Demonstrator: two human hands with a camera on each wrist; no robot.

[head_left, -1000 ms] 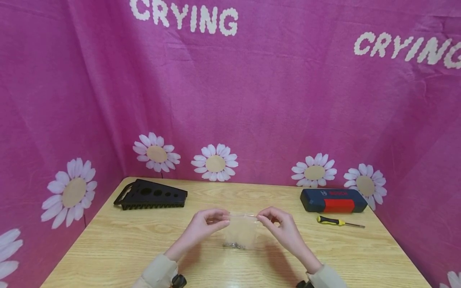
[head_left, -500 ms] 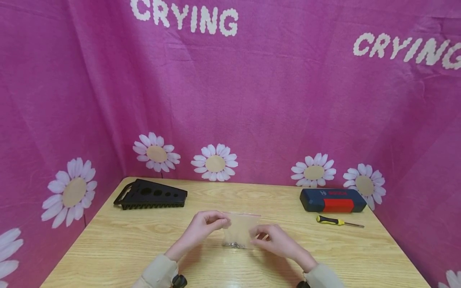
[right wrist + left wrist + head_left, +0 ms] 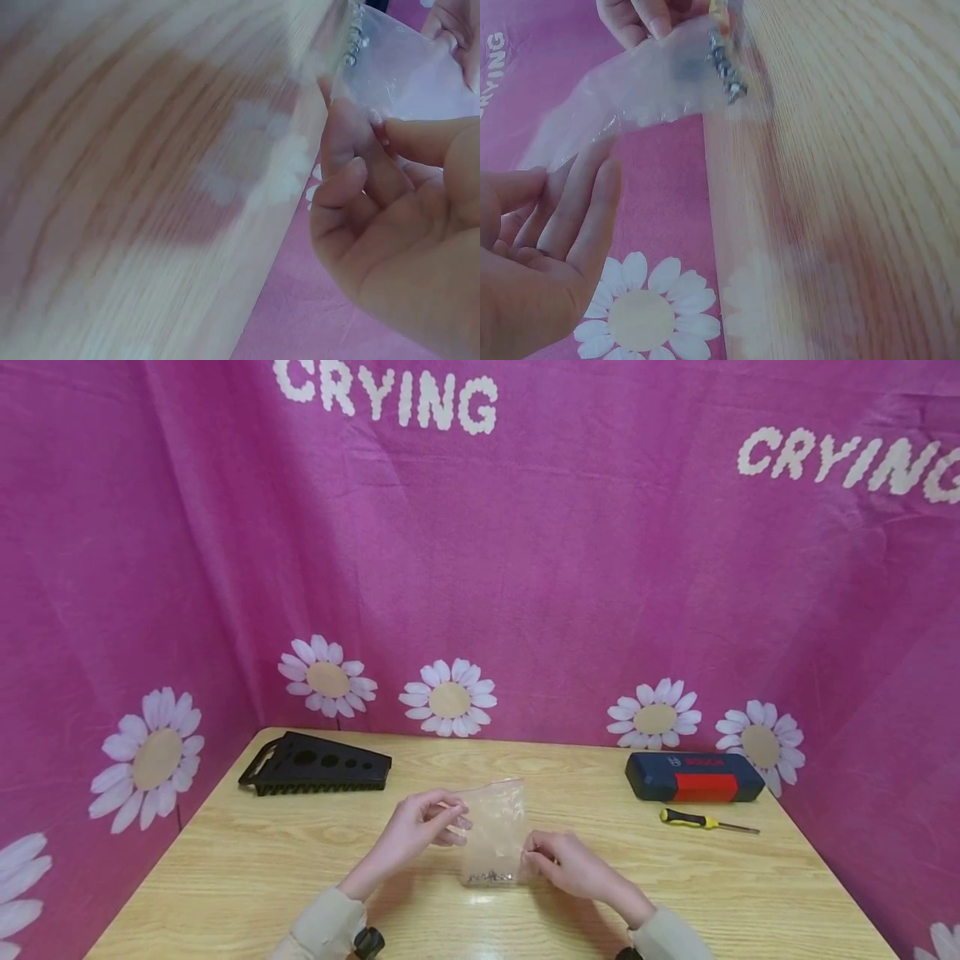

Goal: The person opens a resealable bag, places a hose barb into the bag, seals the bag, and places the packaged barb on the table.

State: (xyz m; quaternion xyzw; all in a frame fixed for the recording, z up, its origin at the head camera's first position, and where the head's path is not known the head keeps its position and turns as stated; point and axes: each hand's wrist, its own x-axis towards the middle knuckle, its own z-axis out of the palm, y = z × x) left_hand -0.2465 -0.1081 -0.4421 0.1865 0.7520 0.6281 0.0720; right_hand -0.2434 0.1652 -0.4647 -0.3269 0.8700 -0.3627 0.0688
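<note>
A clear zip bag (image 3: pixel 492 831) with a reddish top strip stands upright between my hands, over the middle of the table. Small shiny metal pieces (image 3: pixel 490 877) lie along its bottom; in the left wrist view they look like small screws or nuts (image 3: pixel 724 66). My left hand (image 3: pixel 420 827) pinches the bag's left edge near the upper part, its other fingers stretched along the plastic. Low on the right edge, my right hand (image 3: pixel 566 862) pinches the bag between thumb and forefinger. The right wrist view shows that pinch up close, with the other fingers of the hand (image 3: pixel 397 202) bent.
A black tool holder (image 3: pixel 318 766) with holes and a handle lies at the back left. Toward the back right is a blue and red Bosch case (image 3: pixel 693 777), with a yellow and black screwdriver (image 3: pixel 708 821) in front of it. Pink daisy-patterned cloth surrounds the wooden table (image 3: pixel 225 877).
My right hand has left the bag's top right corner and moved down to its lower right edge. The bag now stands taller and faces me more, its top tilted slightly.
</note>
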